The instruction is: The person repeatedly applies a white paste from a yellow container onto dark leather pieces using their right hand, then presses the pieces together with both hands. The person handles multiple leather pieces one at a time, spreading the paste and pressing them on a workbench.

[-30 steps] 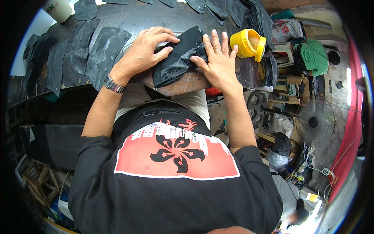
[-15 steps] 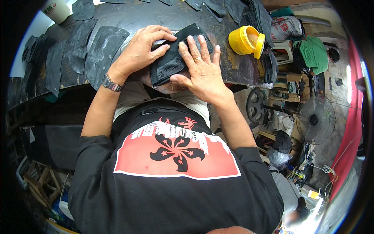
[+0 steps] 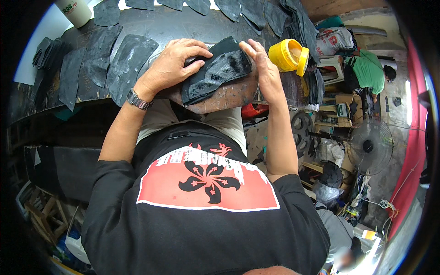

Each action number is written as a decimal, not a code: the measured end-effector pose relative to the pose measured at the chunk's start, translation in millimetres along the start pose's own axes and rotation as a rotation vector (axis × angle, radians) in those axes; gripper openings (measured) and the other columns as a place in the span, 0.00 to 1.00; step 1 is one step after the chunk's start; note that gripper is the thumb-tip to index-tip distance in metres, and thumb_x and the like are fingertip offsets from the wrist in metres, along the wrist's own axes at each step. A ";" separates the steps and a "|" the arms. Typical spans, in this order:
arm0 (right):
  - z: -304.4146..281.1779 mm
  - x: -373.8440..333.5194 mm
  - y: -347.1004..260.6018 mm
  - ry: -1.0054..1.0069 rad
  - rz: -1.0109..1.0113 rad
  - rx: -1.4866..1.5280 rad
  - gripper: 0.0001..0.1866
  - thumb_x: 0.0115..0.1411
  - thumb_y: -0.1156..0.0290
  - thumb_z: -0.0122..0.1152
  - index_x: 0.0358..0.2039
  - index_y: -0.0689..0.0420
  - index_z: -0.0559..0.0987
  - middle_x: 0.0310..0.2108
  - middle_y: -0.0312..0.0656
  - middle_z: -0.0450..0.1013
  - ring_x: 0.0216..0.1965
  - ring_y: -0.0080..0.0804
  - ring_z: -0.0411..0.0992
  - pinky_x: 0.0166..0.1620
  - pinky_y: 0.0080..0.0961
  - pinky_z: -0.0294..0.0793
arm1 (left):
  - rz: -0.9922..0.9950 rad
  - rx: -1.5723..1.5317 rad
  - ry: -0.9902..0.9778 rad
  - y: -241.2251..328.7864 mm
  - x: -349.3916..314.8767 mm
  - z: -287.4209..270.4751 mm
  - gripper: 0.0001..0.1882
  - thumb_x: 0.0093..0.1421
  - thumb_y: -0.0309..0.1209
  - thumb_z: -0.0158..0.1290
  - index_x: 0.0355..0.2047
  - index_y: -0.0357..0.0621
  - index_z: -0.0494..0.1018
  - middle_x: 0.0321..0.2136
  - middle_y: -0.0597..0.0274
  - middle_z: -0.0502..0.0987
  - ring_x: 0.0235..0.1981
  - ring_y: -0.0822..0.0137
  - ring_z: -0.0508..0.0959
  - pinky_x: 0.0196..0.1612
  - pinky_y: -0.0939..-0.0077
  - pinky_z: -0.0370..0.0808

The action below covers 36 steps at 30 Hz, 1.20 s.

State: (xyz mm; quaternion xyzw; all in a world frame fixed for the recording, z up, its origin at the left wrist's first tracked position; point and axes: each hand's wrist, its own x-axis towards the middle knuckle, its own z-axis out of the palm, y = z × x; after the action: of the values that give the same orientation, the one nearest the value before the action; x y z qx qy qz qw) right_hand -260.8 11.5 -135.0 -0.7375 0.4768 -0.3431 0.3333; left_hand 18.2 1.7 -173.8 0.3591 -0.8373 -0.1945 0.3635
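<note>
A small stack of black, leather-like pieces (image 3: 224,68) lies in front of me on a worn brown board (image 3: 229,98). The top piece has a shiny, wet-looking patch. My left hand (image 3: 176,62), a metal watch on its wrist, bends over the stack's upper left edge and grips it, thumb and forefinger on top. My right hand (image 3: 266,68) is raised on edge at the stack's right side, fingers stretched out and nothing in it. Close beyond that hand stands an open yellow tub (image 3: 280,56), pale material inside, its yellow lid (image 3: 303,62) tilted against the side.
More black pieces (image 3: 130,62) are spread along the dark table (image 3: 178,27), left and far. Stacks of them (image 3: 298,27) stand at the right end. A white cup (image 3: 75,13) is far left. A fan (image 3: 368,146) and a person in green (image 3: 370,71) are off to the right.
My right hand has come off the black pieces and moved right, turning from palm-down to on edge beside the tub. My left hand stays on the stack.
</note>
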 end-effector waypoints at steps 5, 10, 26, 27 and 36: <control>28.8 3.8 14.4 -0.081 0.144 -0.592 0.39 0.70 0.36 0.42 0.72 0.48 0.61 0.75 0.50 0.50 0.77 0.51 0.39 0.71 0.68 0.32 | -0.016 -0.017 -0.001 -0.2 -0.6 0.2 0.14 0.61 0.30 0.59 0.47 0.48 0.81 0.50 0.62 0.80 0.57 0.58 0.75 0.64 0.59 0.64; 38.7 -3.3 8.9 -0.007 0.100 -0.828 0.48 0.65 0.30 0.43 0.72 0.55 0.61 0.75 0.52 0.48 0.77 0.52 0.38 0.71 0.69 0.31 | -0.042 -0.010 -0.002 -0.3 -0.7 1.8 0.13 0.60 0.30 0.59 0.46 0.48 0.82 0.50 0.62 0.80 0.56 0.58 0.76 0.63 0.60 0.64; 34.1 10.8 0.6 -0.164 0.057 -0.881 0.47 0.65 0.29 0.43 0.74 0.47 0.56 0.76 0.53 0.47 0.78 0.51 0.36 0.72 0.65 0.34 | -0.099 -0.087 0.014 3.1 1.4 -2.0 0.16 0.58 0.30 0.61 0.48 0.46 0.79 0.47 0.60 0.81 0.50 0.58 0.79 0.60 0.63 0.68; 32.7 12.9 1.1 -0.174 0.072 -0.863 0.46 0.65 0.29 0.43 0.74 0.46 0.56 0.76 0.53 0.46 0.77 0.52 0.36 0.72 0.65 0.34 | -0.092 -0.091 0.058 4.4 1.9 -0.7 0.16 0.58 0.30 0.61 0.48 0.46 0.79 0.45 0.59 0.82 0.48 0.58 0.80 0.59 0.64 0.70; 35.7 4.8 -8.3 -0.240 -0.063 -0.916 0.42 0.65 0.31 0.44 0.74 0.37 0.56 0.77 0.48 0.44 0.78 0.52 0.34 0.72 0.66 0.31 | -0.129 -0.211 0.124 5.8 3.7 1.7 0.25 0.55 0.26 0.63 0.55 0.45 0.74 0.46 0.53 0.81 0.48 0.57 0.82 0.55 0.64 0.77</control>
State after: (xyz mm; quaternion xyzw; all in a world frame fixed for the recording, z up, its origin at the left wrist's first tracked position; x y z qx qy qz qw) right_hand -226.0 15.6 -146.7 -0.8570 0.5148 -0.0199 0.0158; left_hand 12.5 2.9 -169.8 0.3831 -0.7634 -0.2819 0.4370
